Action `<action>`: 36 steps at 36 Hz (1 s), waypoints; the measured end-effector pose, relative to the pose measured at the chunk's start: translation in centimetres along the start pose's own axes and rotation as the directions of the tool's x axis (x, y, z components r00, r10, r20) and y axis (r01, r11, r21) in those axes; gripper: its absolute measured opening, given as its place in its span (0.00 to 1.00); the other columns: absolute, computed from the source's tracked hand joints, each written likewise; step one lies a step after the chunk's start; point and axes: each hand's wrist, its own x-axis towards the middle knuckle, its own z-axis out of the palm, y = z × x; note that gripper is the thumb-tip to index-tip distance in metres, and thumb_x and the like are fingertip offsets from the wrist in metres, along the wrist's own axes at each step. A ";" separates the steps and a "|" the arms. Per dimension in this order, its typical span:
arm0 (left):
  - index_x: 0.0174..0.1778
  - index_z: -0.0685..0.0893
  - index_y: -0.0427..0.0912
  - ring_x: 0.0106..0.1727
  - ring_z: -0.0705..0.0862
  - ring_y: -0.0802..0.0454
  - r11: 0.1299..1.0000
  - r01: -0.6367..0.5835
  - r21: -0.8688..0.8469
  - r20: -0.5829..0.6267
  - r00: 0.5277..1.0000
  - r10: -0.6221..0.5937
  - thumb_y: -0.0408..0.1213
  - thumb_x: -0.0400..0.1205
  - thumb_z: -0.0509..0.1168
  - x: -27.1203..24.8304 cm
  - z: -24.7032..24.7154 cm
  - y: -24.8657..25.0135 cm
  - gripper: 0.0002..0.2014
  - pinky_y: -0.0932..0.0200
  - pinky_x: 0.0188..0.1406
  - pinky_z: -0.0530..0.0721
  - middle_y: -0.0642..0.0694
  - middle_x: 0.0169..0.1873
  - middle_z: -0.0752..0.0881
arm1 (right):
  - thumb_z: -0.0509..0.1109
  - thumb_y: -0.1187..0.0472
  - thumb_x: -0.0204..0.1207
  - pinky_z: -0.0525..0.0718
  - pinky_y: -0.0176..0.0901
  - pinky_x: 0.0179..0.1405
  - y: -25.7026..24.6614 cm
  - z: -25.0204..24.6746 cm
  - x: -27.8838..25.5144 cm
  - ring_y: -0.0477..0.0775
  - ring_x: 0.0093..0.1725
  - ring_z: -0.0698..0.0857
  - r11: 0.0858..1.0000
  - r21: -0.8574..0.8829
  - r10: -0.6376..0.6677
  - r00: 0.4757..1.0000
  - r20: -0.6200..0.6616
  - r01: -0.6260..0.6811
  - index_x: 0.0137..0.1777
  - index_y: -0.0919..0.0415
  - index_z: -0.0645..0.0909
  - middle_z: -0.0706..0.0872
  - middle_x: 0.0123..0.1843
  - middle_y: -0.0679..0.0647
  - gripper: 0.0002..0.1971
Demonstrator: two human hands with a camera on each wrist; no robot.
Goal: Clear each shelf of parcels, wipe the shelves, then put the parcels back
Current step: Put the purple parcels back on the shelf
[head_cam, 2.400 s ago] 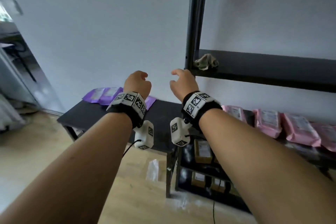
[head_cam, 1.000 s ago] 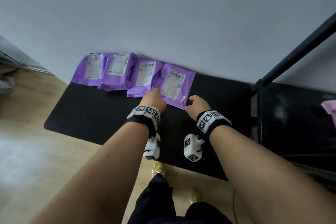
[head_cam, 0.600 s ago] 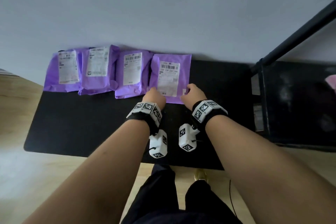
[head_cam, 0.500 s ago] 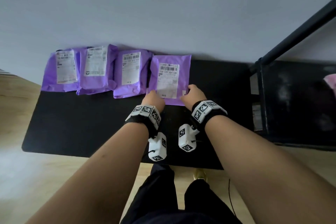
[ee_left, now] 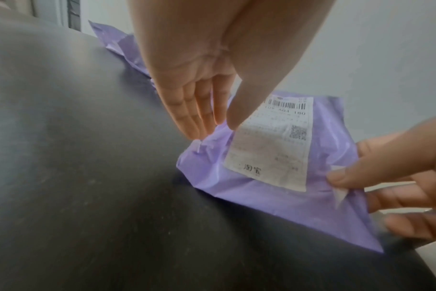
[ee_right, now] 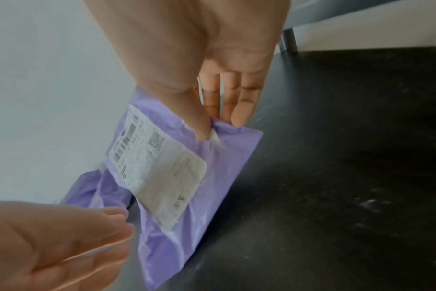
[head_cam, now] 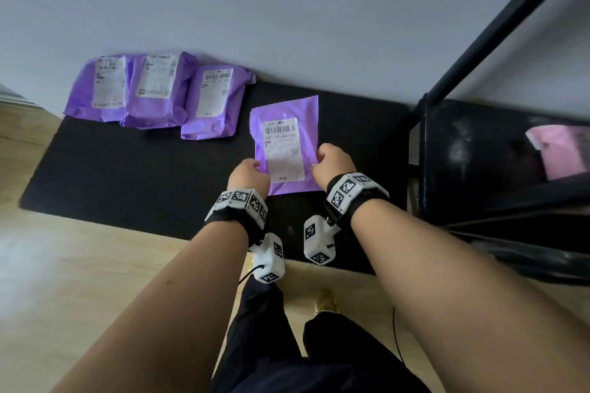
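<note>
Seemingly at the put-back stage, both hands, left hand [head_cam: 247, 176] and right hand [head_cam: 332, 162], pinch a purple parcel's [head_cam: 286, 143] side edges just above the black table [head_cam: 127, 175], three purple parcels [head_cam: 159, 94] left there, pink parcel [head_cam: 557, 150] shelved.

Both our forearms reach forward and down, wrists banded. Our left hand [head_cam: 248, 176] pinches the purple parcel [head_cam: 287, 150] at its left edge, thumb on top; our right hand [head_cam: 335, 163] pinches the right edge likewise.

Glossy plastic parcel [head_cam: 287, 143], paper label [head_cam: 282, 150]
</note>
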 end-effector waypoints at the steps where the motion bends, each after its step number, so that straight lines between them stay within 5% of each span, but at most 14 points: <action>1: 0.63 0.81 0.41 0.54 0.83 0.43 1.000 0.005 -0.002 -0.029 1.000 -0.005 0.30 0.78 0.60 -0.6 0.1 -0.1 0.18 0.60 0.45 0.74 0.42 0.57 0.85 | 0.60 0.69 0.76 0.76 0.45 0.39 0.2 -0.3 -0.6 0.58 0.42 0.81 1.000 0.001 -0.022 1.000 -0.006 0.022 0.46 0.61 0.77 0.81 0.43 0.54 0.05; 4: 0.48 0.83 0.36 0.48 0.83 0.37 1.000 0.012 -0.010 -0.126 0.992 -0.013 0.32 0.74 0.59 -2.8 0.5 -0.4 0.11 0.56 0.34 0.73 0.35 0.50 0.86 | 0.61 0.69 0.76 0.75 0.44 0.38 1.0 -1.4 -2.8 0.57 0.41 0.81 0.995 -0.004 -0.099 0.995 -0.021 0.099 0.45 0.60 0.76 0.81 0.42 0.53 0.05; 8: 0.44 0.82 0.37 0.51 0.83 0.32 0.999 0.044 -0.014 -0.183 0.982 -0.046 0.40 0.75 0.58 -5.9 0.9 -0.5 0.11 0.49 0.45 0.81 0.33 0.49 0.85 | 0.63 0.68 0.78 0.74 0.43 0.37 1.6 -2.7 -5.5 0.55 0.41 0.80 0.978 -0.010 -0.208 0.977 -0.044 0.208 0.45 0.57 0.75 0.81 0.43 0.51 0.05; 15: 0.56 0.83 0.40 0.55 0.83 0.35 0.996 0.058 -0.071 -0.253 0.965 -0.074 0.39 0.79 0.60 -11.7 -0.2 -1.2 0.13 0.51 0.49 0.80 0.37 0.51 0.86 | 0.62 0.68 0.78 0.82 0.48 0.42 1.7 -4.2 -10.2 0.58 0.46 0.85 0.950 0.014 -0.311 0.947 -0.079 0.313 0.52 0.58 0.78 0.85 0.48 0.54 0.07; 18: 0.51 0.83 0.38 0.53 0.83 0.34 0.996 0.040 -0.075 -0.305 0.950 -0.061 0.45 0.82 0.58 -13.7 -1.1 -1.6 0.15 0.51 0.45 0.78 0.36 0.49 0.86 | 0.62 0.69 0.78 0.85 0.49 0.44 1.5 -4.7 -11.9 0.58 0.47 0.86 0.938 0.041 -0.338 0.935 -0.108 0.344 0.54 0.58 0.78 0.86 0.48 0.55 0.09; 23: 0.45 0.85 0.41 0.46 0.84 0.37 0.999 -0.047 -0.023 -0.352 0.935 0.036 0.46 0.84 0.56 -17.1 -2.1 -1.8 0.16 0.54 0.40 0.77 0.39 0.40 0.86 | 0.63 0.69 0.79 0.87 0.51 0.49 2.0 -5.6 -14.9 0.58 0.50 0.87 0.932 0.075 -0.337 0.924 -0.179 0.354 0.58 0.60 0.79 0.86 0.51 0.56 0.10; 29: 0.50 0.88 0.42 0.54 0.80 0.33 0.974 -0.175 0.141 -0.401 0.890 0.218 0.45 0.83 0.55 -21.2 -1.7 -1.7 0.17 0.47 0.50 0.81 0.35 0.49 0.84 | 0.62 0.71 0.77 0.82 0.45 0.40 4.5 -6.8 -19.5 0.58 0.46 0.86 0.939 0.114 -0.286 0.920 -0.268 0.325 0.54 0.62 0.79 0.86 0.48 0.57 0.09; 36: 0.48 0.88 0.42 0.56 0.77 0.34 0.914 -0.339 0.220 -0.412 0.818 0.403 0.37 0.81 0.58 -26.8 -0.6 0.4 0.12 0.49 0.52 0.77 0.36 0.50 0.82 | 0.64 0.67 0.76 0.82 0.44 0.45 8.9 -9.0 -25.3 0.57 0.47 0.86 0.925 0.206 -0.218 0.891 -0.398 0.319 0.55 0.59 0.81 0.88 0.49 0.54 0.10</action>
